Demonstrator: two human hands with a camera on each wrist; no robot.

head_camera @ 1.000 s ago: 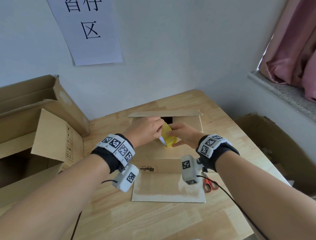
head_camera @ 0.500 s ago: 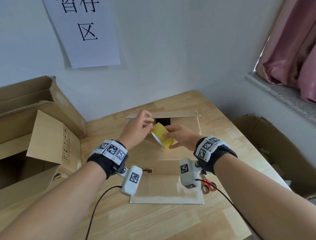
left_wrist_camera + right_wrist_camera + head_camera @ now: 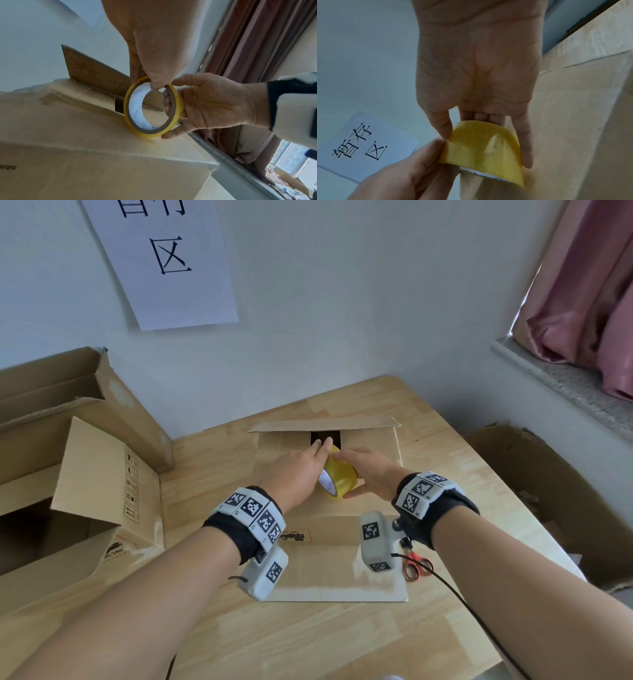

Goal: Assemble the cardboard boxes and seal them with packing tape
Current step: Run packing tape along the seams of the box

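A yellow packing tape roll [image 3: 337,479] stands on edge on top of the cardboard box [image 3: 375,451] in the middle of the table. My right hand [image 3: 356,470] grips it from the right, fingers through the core and thumb under the rim [image 3: 169,134]. My left hand [image 3: 322,450] reaches in from the left and pinches the roll's upper rim [image 3: 150,81]. In the right wrist view the roll [image 3: 484,148] sits under my right palm, with left fingers [image 3: 426,152] at its edge. The box's far flap [image 3: 325,424] stands up behind a dark gap [image 3: 325,436]; its near flap [image 3: 335,577] lies flat on the table.
Red-handled scissors [image 3: 416,565] lie on the table right of the near flap. Large open cardboard boxes [image 3: 78,474] crowd the left side. Another open box [image 3: 548,491] sits low at the right, beyond the table edge. A paper sign [image 3: 164,258] hangs on the wall.
The left hand opened off the roll, then its fingers came back onto the top rim. The roll stays in the right hand and has shifted slightly toward the far flap.
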